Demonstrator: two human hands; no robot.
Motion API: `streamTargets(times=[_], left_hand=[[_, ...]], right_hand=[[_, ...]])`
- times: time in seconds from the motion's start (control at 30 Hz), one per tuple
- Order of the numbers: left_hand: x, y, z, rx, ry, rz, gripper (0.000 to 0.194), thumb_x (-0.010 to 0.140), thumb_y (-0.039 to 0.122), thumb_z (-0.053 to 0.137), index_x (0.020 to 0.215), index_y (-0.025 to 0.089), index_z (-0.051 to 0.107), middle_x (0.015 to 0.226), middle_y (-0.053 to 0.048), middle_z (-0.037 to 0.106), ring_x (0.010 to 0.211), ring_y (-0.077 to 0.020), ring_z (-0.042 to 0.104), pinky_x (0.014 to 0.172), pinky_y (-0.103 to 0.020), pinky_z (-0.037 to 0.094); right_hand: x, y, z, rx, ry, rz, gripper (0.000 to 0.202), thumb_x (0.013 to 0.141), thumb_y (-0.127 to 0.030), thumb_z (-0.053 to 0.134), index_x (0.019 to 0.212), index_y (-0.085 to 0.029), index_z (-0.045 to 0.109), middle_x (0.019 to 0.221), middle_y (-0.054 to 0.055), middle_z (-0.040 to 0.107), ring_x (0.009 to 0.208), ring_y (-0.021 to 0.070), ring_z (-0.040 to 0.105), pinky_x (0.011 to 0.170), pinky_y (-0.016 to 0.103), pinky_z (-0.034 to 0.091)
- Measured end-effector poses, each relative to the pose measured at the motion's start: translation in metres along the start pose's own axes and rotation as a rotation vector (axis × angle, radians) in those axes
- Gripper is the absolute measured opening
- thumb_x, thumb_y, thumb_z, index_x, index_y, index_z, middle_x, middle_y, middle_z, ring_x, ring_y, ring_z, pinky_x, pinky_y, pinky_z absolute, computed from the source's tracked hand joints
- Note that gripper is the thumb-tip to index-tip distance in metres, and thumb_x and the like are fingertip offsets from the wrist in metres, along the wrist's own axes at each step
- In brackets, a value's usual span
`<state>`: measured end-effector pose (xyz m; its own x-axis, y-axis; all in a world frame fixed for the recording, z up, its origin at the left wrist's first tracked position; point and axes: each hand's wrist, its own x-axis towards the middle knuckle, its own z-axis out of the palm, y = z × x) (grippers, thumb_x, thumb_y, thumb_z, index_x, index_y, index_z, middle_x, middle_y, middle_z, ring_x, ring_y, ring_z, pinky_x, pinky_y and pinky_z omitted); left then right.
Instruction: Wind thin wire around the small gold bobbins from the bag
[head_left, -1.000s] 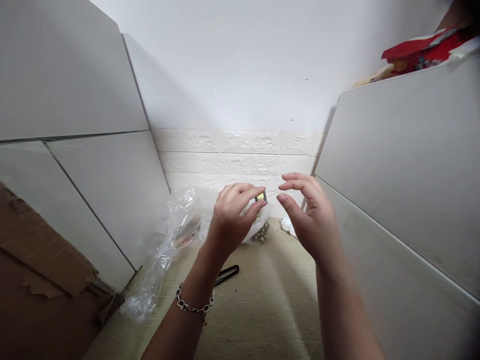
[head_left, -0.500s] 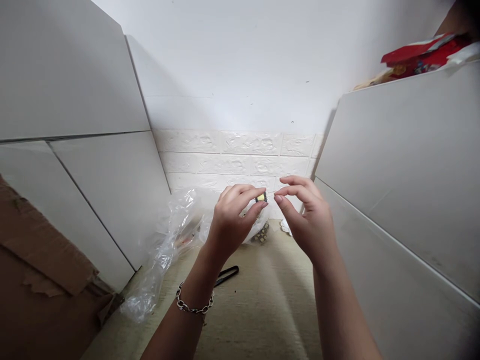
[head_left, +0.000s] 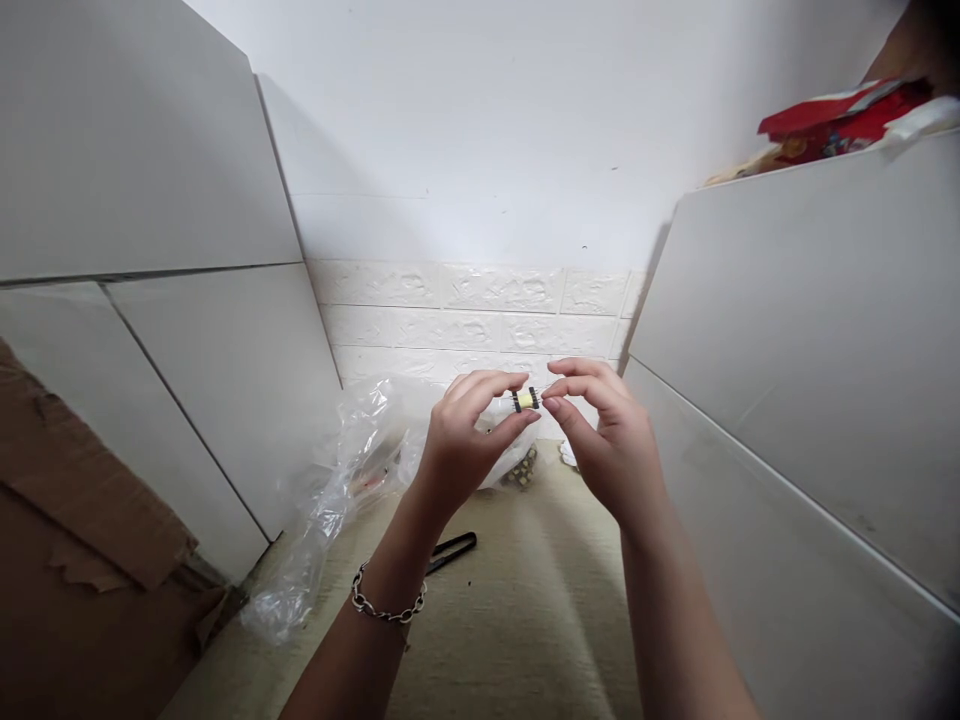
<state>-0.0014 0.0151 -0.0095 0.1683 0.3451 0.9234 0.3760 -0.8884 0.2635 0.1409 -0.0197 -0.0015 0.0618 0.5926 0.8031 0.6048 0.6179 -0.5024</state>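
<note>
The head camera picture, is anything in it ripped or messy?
Yes. The brown cardboard at lower left has a ragged, torn edge, and the clear plastic bag lies crumpled. The small yellow-and-black part is too tiny to check.

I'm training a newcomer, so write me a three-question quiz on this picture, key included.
1. True or false: the chain bracelet is worn on the right wrist.
2. What colour is the middle of the small part between the left hand's thumb and finger? A) red B) yellow C) blue
3. Fill in: the red packaging is at the upper ____ of the picture.

Key: 1. False, left wrist; 2. B; 3. right.
</note>
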Motion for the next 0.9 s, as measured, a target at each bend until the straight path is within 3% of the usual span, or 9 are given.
streamTargets(times=[0.1,0.33,0.53,0.77,0.9], left_hand=[[0.000,0.000,0.001,-0.069,-0.028,-0.058,0.017,0.072,0.026,0.061,0.086,0.017,0.060,0.084,-0.003,0.065,0.080,-0.0124,0.058,0.075,-0.027,0.047],[-0.003,0.001,0.003,-0.213,-0.033,-0.259,0.015,0.070,0.029,0.062,0.079,0.017,0.059,0.078,-0.002,0.063,0.076,-0.0123,0.056,0.073,-0.027,0.046],[-0.005,0.001,0.005,-0.346,-0.052,-0.285,0.011,0.072,0.025,0.059,0.080,0.017,0.058,0.080,-0.003,0.062,0.077,-0.0125,0.056,0.074,-0.028,0.046],[-0.006,0.004,0.005,-0.435,-0.037,-0.336,0.013,0.073,0.024,0.057,0.084,0.017,0.058,0.084,-0.004,0.062,0.081,-0.0135,0.056,0.077,-0.028,0.046],[-0.006,0.006,0.006,-0.461,0.006,-0.351,0.012,0.073,0.024,0.058,0.083,0.016,0.059,0.083,-0.004,0.062,0.080,-0.0129,0.057,0.077,-0.027,0.047]], right_hand=[[0.000,0.000,0.001,0.037,0.006,-0.010,0.006,0.077,-0.024,0.053,0.075,-0.024,0.058,0.100,-0.001,0.057,0.098,0.0128,0.051,0.087,0.030,0.039],[0.000,0.000,0.004,0.087,0.055,-0.033,0.005,0.076,-0.024,0.054,0.074,-0.023,0.059,0.092,0.001,0.057,0.093,0.0155,0.053,0.084,0.035,0.040],[-0.002,-0.004,0.006,0.026,0.108,-0.063,0.007,0.077,-0.025,0.054,0.071,-0.024,0.059,0.079,-0.001,0.055,0.081,0.0149,0.053,0.082,0.038,0.039],[-0.006,-0.006,0.009,-0.162,0.261,-0.133,0.009,0.075,-0.027,0.055,0.070,-0.027,0.062,0.089,0.002,0.049,0.092,0.0192,0.046,0.086,0.043,0.033],[-0.006,-0.006,0.012,-0.282,0.349,-0.224,0.008,0.074,-0.025,0.056,0.069,-0.027,0.062,0.086,0.002,0.048,0.088,0.0193,0.048,0.090,0.049,0.027]])
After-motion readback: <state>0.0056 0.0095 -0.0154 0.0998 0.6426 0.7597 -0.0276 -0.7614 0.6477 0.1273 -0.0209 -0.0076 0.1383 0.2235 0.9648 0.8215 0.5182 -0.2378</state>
